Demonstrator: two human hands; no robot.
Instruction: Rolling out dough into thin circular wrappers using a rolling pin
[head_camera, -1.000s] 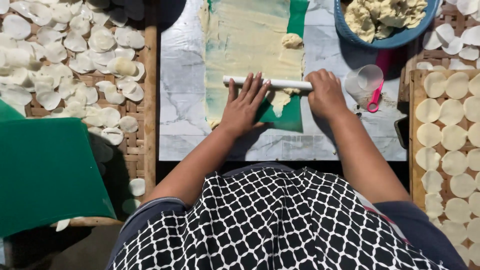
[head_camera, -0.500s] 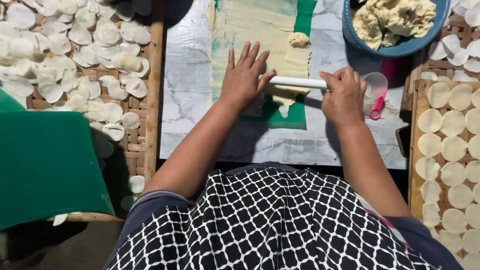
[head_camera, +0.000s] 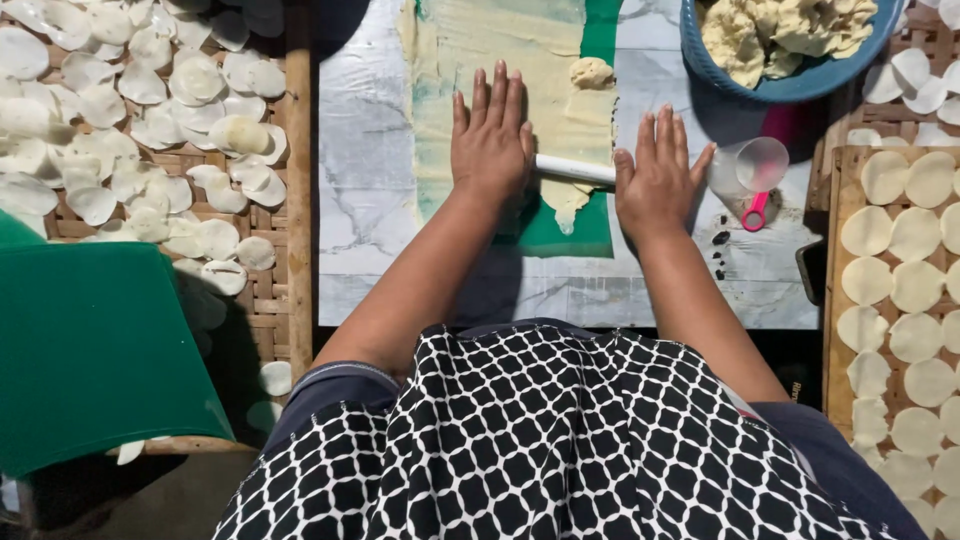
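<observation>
Across the middle, a marble-patterned table (head_camera: 370, 150), glossy and pale grey, carrying a green mat (head_camera: 600, 30) overlaid with a long, thin sheet of cream dough (head_camera: 500, 40), smooth and slightly translucent. At left, a woven bamboo tray (head_camera: 298, 180) strewn with thin, curled white discs (head_camera: 200, 80); below it a flat green board (head_camera: 90, 350). At right, a second tray (head_camera: 830, 260) lined with neat rows of flat, round cream dough circles (head_camera: 915, 285). Top right, a blue bowl (head_camera: 790, 88) heaped with ragged dough scraps (head_camera: 780, 30). Beside the bowl, a clear plastic cup (head_camera: 755, 165) next to a small pink handle (head_camera: 755, 213). On the dough sheet, a small rough dough lump (head_camera: 591, 72). Lying crosswise over the near end of the sheet, a slim white rolling pin (head_camera: 572, 170), mostly hidden under both palms. Left hand (head_camera: 490, 140) pressed flat on the pin's left end, fingers (head_camera: 498, 95) straight and close together, gripping nothing. Right hand (head_camera: 657, 180) flat on the right end, fingers (head_camera: 665, 135) extended and slightly spread, thumb angled outward, likewise not curled around the pin.
</observation>
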